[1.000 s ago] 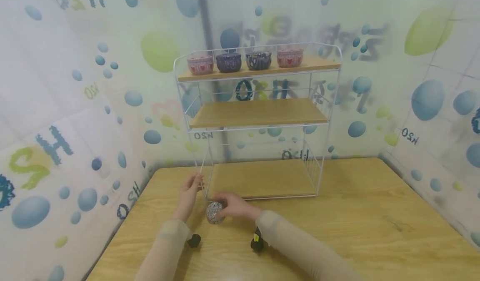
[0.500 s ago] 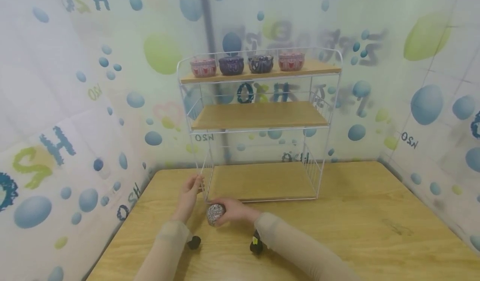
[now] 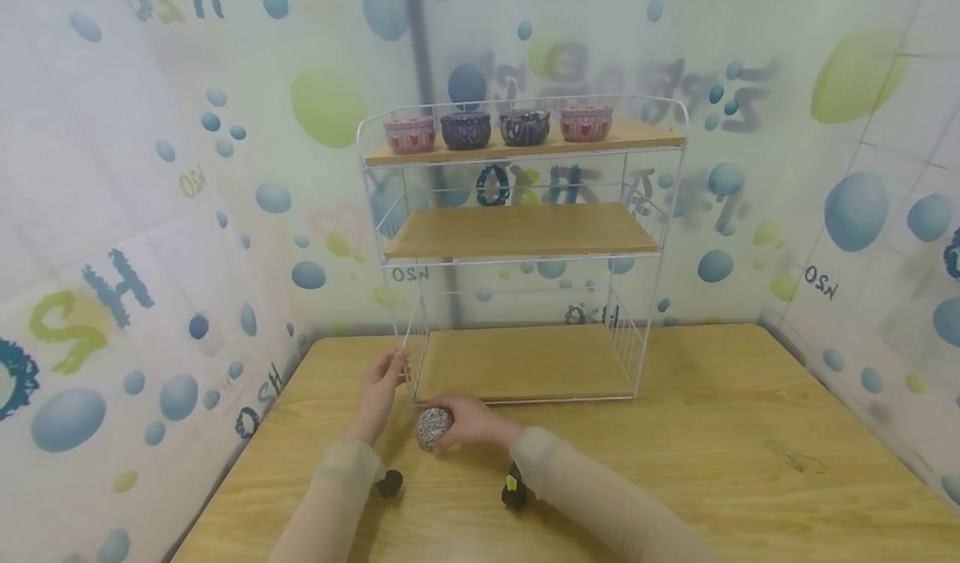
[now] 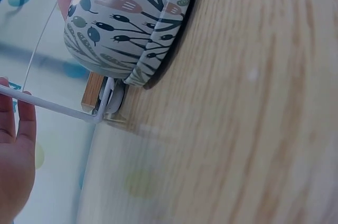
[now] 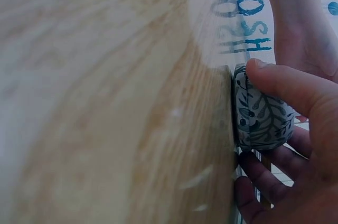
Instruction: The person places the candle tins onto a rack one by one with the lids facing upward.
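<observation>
A small bowl (image 3: 433, 429) with a leaf-and-fork pattern sits upside down, rim toward the table, by the front left corner of a white wire shelf rack (image 3: 637, 354). My right hand (image 3: 474, 421) grips this bowl (image 4: 127, 28) from the right. In the right wrist view, the thumb lies along one side of the bowl (image 5: 259, 115) and the fingers (image 5: 296, 163) curl at the other. My left hand (image 3: 381, 384) holds the rack's left front post low down; its fingers (image 4: 26, 121) meet the white rod in the left wrist view.
Along the rack's top board stand a pink bowl (image 3: 409, 135), two dark blue bowls (image 3: 466, 132) (image 3: 525, 128) and another pink bowl (image 3: 587, 124). A middle board (image 3: 521, 229) and a bottom board (image 3: 528, 363) lie below. The wooden table (image 3: 750, 446) extends around the rack.
My right thumb has shifted slightly toward the near side of the bowl, which stays at about the same spot. My left hand keeps its hold on the post. The head view has tilted a little.
</observation>
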### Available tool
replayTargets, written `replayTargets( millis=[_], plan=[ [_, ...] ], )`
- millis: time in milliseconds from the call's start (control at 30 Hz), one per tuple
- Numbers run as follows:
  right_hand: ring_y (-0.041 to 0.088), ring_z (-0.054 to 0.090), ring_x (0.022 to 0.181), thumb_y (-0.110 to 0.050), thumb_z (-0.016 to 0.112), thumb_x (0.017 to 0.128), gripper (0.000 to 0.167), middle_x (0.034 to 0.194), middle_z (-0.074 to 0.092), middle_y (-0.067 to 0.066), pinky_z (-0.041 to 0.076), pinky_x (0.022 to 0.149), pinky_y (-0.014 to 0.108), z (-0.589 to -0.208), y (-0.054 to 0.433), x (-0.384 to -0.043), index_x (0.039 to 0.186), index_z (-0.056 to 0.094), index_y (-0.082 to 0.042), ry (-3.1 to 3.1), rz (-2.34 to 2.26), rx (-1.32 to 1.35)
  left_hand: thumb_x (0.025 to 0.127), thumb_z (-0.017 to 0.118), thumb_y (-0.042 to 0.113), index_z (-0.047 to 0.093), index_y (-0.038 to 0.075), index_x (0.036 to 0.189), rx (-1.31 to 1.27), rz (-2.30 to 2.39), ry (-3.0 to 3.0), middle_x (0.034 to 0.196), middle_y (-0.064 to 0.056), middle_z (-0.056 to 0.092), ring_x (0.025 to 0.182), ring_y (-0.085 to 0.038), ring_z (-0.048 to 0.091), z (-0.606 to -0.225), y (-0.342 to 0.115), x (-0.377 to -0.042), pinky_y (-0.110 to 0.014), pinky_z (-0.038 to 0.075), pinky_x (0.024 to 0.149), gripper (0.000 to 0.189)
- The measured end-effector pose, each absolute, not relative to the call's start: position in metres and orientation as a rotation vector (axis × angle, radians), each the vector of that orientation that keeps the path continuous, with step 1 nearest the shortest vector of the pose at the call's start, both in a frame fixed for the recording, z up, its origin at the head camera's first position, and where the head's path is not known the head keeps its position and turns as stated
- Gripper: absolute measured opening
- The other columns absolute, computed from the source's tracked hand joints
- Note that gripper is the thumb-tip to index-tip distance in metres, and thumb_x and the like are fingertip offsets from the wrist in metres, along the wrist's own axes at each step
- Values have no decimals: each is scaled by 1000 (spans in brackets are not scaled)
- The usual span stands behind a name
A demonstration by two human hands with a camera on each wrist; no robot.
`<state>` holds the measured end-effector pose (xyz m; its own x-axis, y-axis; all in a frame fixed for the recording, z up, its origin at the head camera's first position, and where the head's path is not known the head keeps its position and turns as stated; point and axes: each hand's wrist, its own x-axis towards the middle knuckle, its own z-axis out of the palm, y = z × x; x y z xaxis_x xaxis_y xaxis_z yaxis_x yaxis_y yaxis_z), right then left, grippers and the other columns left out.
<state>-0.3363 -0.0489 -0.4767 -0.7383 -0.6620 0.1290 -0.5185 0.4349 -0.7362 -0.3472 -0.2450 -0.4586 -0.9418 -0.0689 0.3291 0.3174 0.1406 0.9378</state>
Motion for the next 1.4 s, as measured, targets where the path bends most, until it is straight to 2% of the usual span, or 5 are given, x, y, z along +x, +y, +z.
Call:
replayTargets(
  millis=[333,567,667,1167,1400],
  plan=[
    [8,58,92,-14,89,63,75,112,63,-1,50,82,23,-477,-46,-336,131,59,-10,2515,-1172,-1047,101,49,39,58,3,114,-236,-1877,-2133,116,-31,52,107,-41,52,-461,-243,-348,-40,48,93,39],
    [10,59,94,-16,89,65,71,113,63,-1,50,83,24,-475,-42,-335,129,59,-9,2541,-1133,-1021,103,48,31,57,1,113,-226,-1909,-2107,102,-7,59,106,-36,52,-458,-244,-346,-35,49,91,33],
    [11,58,96,-17,88,66,71,115,63,0,50,84,25,-474,-41,-335,129,59,-9,2539,-1129,-1016,103,48,28,58,1,114,-210,-1905,-2101,101,-3,59,105,-34,53,-458,-245,-345,-35,49,92,31],
    [9,58,92,-17,86,67,65,107,63,-5,51,80,24,-455,-30,-332,127,60,-12,2485,-1222,-1049,102,49,38,58,3,114,-212,-1835,-2130,103,-6,60,105,-35,55,-455,-246,-347,-36,50,90,39],
    [9,58,93,-20,86,67,69,109,63,-2,50,80,24,-455,-29,-336,128,58,-6,2512,-1238,-1066,101,49,39,57,3,117,-199,-1895,-2162,107,-7,58,112,-41,51,-455,-246,-344,-47,45,98,39]
  ],
)
